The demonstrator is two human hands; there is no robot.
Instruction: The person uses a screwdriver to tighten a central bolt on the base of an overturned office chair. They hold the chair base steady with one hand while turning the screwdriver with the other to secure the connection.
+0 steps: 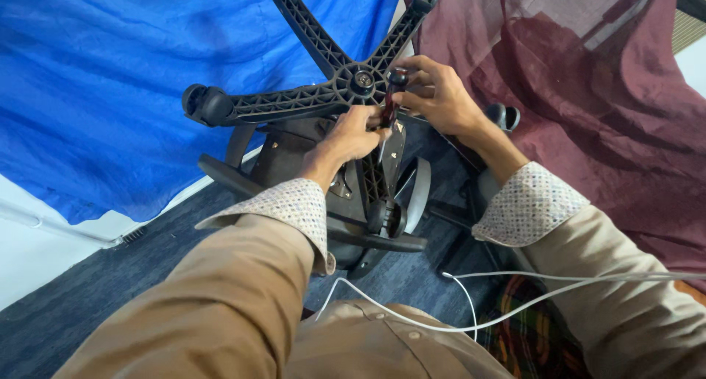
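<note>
Presently, an office chair lies overturned in front of me, its black star-shaped base (323,92) facing up toward me. My left hand (357,132) is closed around the shaft of a dark, reddish-handled tool (391,103), gripping it low, just beside the hub (362,79) at the centre of the base. My right hand (437,92) is closed on the upper end of the same tool, fingers curled over its rounded top, just right of the hub. The tool stands roughly upright, tilted slightly, between the two hands; whether its tip touches the chair I cannot tell, as my left hand covers it.

One spoke runs left and ends in a black caster (206,103). Two more spokes run upward and out of view. The chair's underside mechanism and dark seat (287,154) sit beneath the base.

A blue cloth (110,77) hangs behind on the left, and a maroon cloth (588,84) on the right. A white cable (471,305) crosses my lap. The floor is dark carpet (66,305).
</note>
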